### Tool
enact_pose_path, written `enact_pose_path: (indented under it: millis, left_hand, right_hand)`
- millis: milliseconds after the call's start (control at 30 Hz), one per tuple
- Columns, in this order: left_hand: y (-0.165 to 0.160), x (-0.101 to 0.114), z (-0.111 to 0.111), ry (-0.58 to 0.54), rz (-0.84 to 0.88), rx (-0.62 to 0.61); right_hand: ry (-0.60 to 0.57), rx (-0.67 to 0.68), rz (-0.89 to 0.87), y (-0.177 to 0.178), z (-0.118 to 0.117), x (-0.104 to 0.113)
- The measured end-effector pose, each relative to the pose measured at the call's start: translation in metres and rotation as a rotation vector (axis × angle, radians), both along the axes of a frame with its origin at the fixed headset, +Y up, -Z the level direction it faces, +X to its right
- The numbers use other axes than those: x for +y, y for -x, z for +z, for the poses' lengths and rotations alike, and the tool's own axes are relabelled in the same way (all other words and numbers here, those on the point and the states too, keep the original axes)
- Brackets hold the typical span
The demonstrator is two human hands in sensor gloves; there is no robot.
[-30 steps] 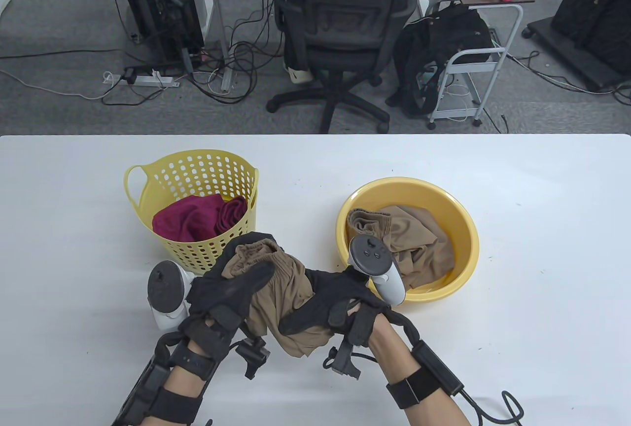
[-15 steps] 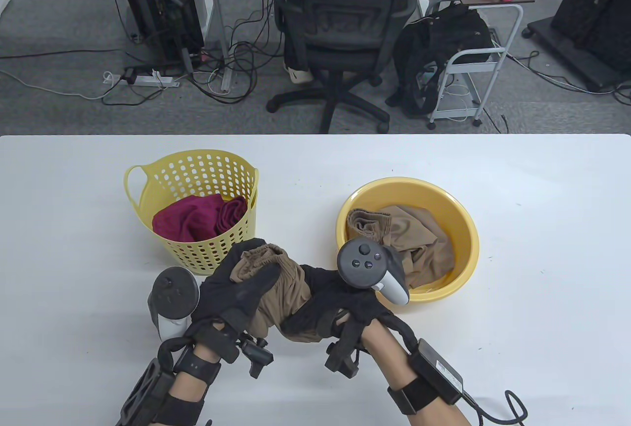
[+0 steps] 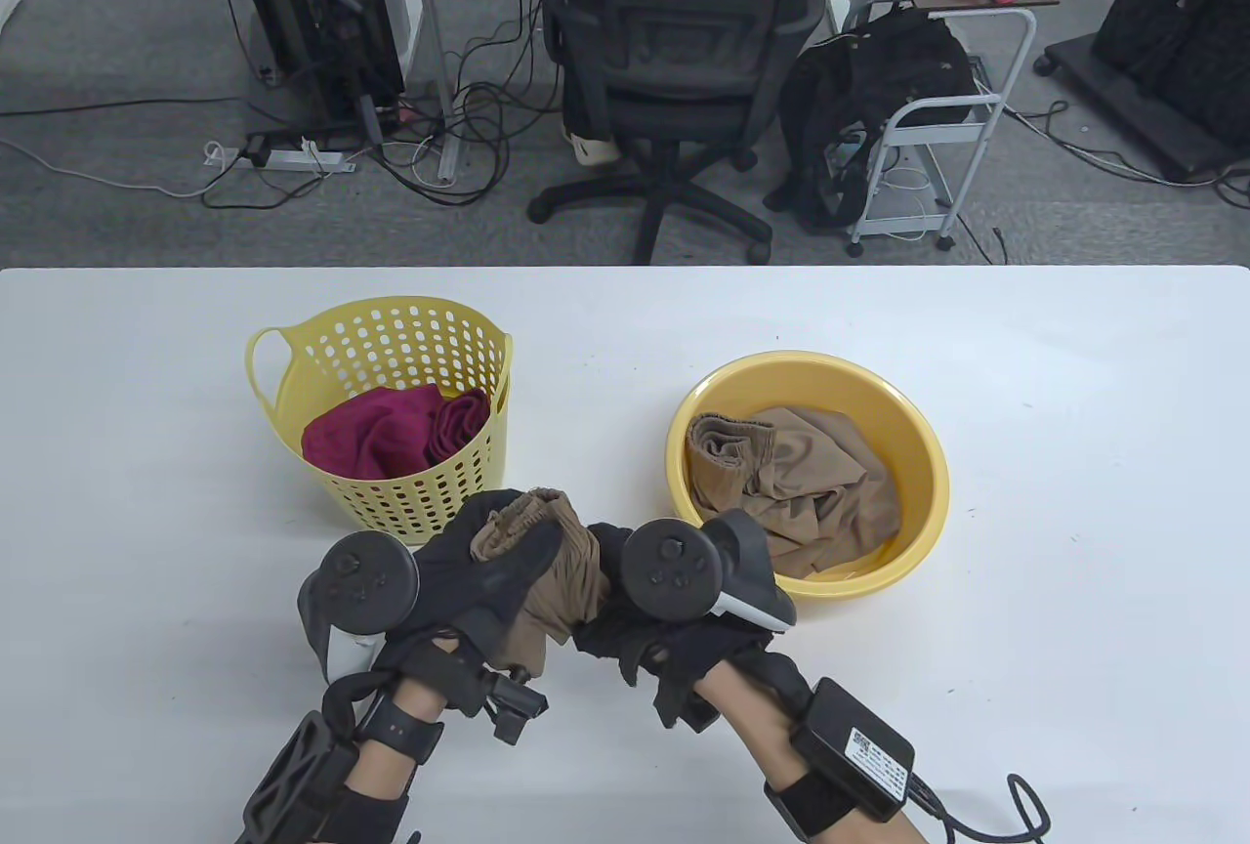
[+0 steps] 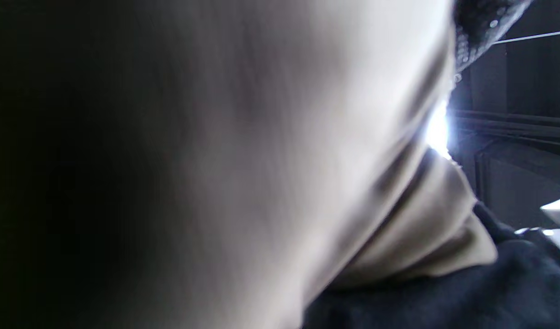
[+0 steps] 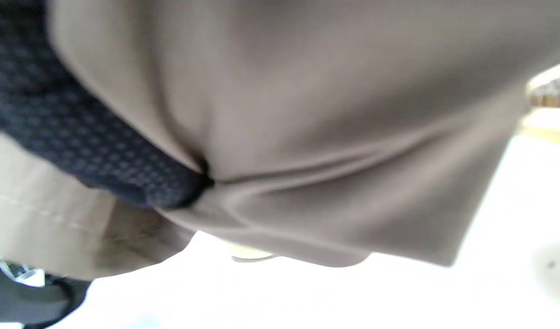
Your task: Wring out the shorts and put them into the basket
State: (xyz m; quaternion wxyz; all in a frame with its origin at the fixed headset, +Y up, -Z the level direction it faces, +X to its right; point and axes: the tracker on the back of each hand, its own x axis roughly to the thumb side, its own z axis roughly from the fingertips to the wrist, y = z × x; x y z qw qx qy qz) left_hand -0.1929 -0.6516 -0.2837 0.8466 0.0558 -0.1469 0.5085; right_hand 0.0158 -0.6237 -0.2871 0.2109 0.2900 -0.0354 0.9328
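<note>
Tan-brown shorts [image 3: 562, 570] are bunched between both gloved hands, just above the table in front of the yellow perforated basket [image 3: 293, 375]. My left hand [image 3: 488, 556] grips the waistband end, fingers curled round the cloth. My right hand [image 3: 625, 634] grips the other end, knuckles up, with its tracker on top. The cloth is twisted tight between them. In the left wrist view the shorts [image 4: 261, 160] fill nearly the whole frame. In the right wrist view the shorts [image 5: 335, 137] hang over the white table, a gloved finger [image 5: 102, 151] pressed into them.
The basket holds a dark red garment [image 3: 391, 429]. A yellow basin [image 3: 928, 483] to the right holds another tan garment [image 3: 811, 483]. Beyond the white table's [image 3: 1074, 541] far edge stand an office chair [image 3: 674, 53] and a small trolley [image 3: 928, 131].
Both hands have rolled in opposite directions and drawn closer, twisting the shorts into a tighter, shorter bundle. The right tracker has swung left and up over the hand; less cloth hangs below.
</note>
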Motion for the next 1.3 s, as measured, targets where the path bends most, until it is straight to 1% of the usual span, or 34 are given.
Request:
enact_pose_path:
  millis: [200, 400, 667, 833, 933, 1033, 1300]
  left_hand:
    - [0.0, 0.0, 0.0, 0.029, -0.034, 0.023]
    - [0.0, -0.001, 0.0, 0.066, -0.054, 0.041]
    - [0.002, -0.002, -0.001, 0.132, -0.034, 0.058]
    - [0.004, -0.003, -0.002, 0.176, -0.021, 0.059]
    - [0.004, -0.005, -0.003, 0.209, -0.005, 0.053]
    - [0.004, -0.006, -0.003, 0.222, 0.002, 0.05]
    - [0.005, -0.006, -0.004, 0.23, -0.007, 0.05]
  right_hand:
    - [-0.186, -0.012, 0.106, 0.007, 0.01, 0.003]
    - [-0.336, -0.003, 0.189, 0.014, 0.018, 0.003]
    - [-0.556, 0.014, 0.295, 0.023, 0.03, 0.003]
    - [-0.663, 0.028, 0.361, 0.027, 0.035, 0.003]
    - [-0.714, 0.035, 0.399, 0.029, 0.038, 0.003]
    - [-0.74, 0.039, 0.42, 0.03, 0.04, 0.004]
    - [-0.756, 0.04, 0.425, 0.031, 0.041, 0.006]
